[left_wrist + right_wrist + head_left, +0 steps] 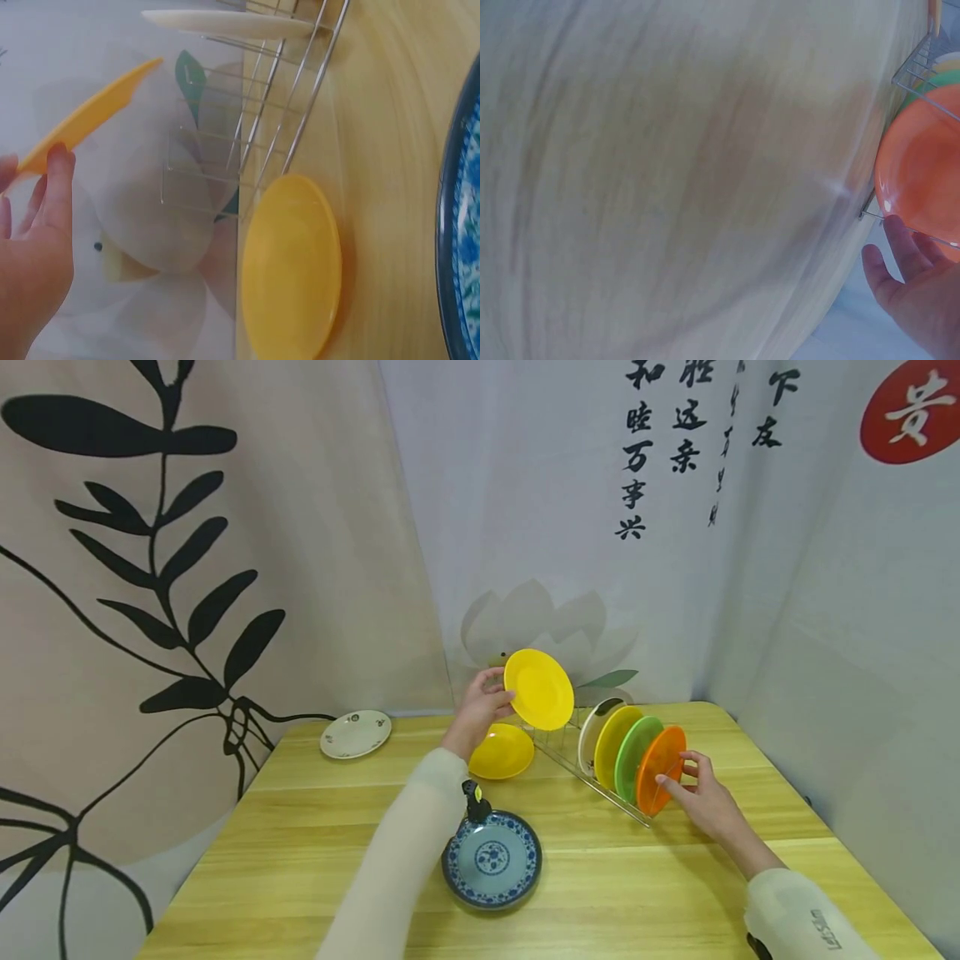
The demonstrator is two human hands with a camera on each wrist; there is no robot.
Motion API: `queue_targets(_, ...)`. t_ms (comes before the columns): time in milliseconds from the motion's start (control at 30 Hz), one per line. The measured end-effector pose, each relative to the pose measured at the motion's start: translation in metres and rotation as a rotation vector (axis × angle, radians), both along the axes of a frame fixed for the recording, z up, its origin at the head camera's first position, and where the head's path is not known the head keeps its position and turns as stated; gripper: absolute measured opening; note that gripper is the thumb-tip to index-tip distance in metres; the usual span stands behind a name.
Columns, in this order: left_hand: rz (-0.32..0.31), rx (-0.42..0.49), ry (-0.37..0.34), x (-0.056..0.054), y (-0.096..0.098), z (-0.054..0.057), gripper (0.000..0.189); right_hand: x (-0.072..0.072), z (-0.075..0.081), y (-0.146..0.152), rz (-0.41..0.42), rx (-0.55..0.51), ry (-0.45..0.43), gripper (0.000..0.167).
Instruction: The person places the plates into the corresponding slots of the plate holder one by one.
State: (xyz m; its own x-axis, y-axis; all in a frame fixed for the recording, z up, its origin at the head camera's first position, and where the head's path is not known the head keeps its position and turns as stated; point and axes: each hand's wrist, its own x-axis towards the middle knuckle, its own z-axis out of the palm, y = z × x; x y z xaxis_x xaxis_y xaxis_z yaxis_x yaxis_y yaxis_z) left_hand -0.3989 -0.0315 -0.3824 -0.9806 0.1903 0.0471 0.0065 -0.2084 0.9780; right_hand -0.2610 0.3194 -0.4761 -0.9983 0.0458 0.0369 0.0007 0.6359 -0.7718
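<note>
My left hand (483,708) grips a yellow plate (538,689) by its left edge, raised above the table. In the left wrist view the thumb side is partly cut off, while fingers (58,169) press the underside of that plate. Below it, a second yellow plate (502,752) lies at the left end of a wire dish rack (600,789). Standing in the rack are a white plate (591,735), a yellow one (611,739), a green plate (637,752) and an orange plate (662,768). My right hand (705,797) touches the rack's near end beside the orange plate, its fingers loosely spread.
A blue patterned plate (492,860) with a dark rim sits on the wooden table (300,860), near the left forearm. At the back left lies a white patterned plate (356,734). Printed curtains (337,568) hang behind and to the right of the table.
</note>
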Motion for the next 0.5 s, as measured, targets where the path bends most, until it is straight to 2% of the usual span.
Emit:
queue_targets(233, -0.015, -0.025, 0.000, -0.005, 0.013, 0.000, 0.048, 0.000, 0.000, 0.000, -0.006, -0.012, 0.000, 0.085)
queue_targets(500, -0.026, -0.052, 0.022, -0.012, 0.027, -0.005, 0.050, 0.001, -0.001, -0.001, -0.013, -0.011, -0.005, 0.085)
